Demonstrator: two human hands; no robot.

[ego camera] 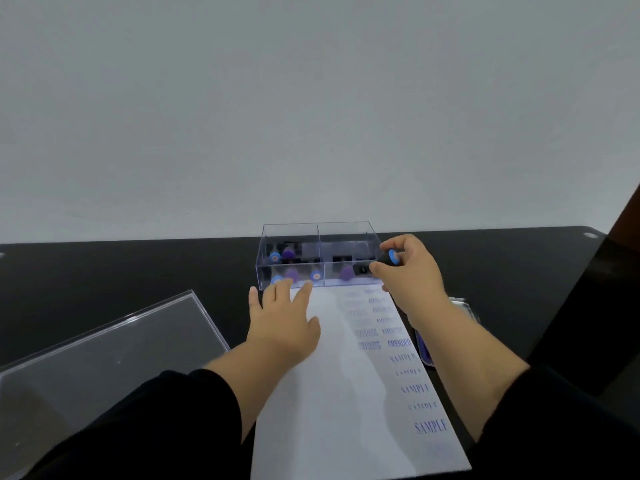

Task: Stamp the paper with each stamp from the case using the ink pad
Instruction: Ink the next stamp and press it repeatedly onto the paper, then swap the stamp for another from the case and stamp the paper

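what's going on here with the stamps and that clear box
A person is working through a set of stamps. The right hand holds a black stamp with a blue cap at the right end of the clear case, where other blue and purple stamps sit. The left hand lies flat on the paper, which already carries columns of blue AMENDED and SAMPLE prints. The ink pad lies just right of the paper, and the case lid rests on the left.
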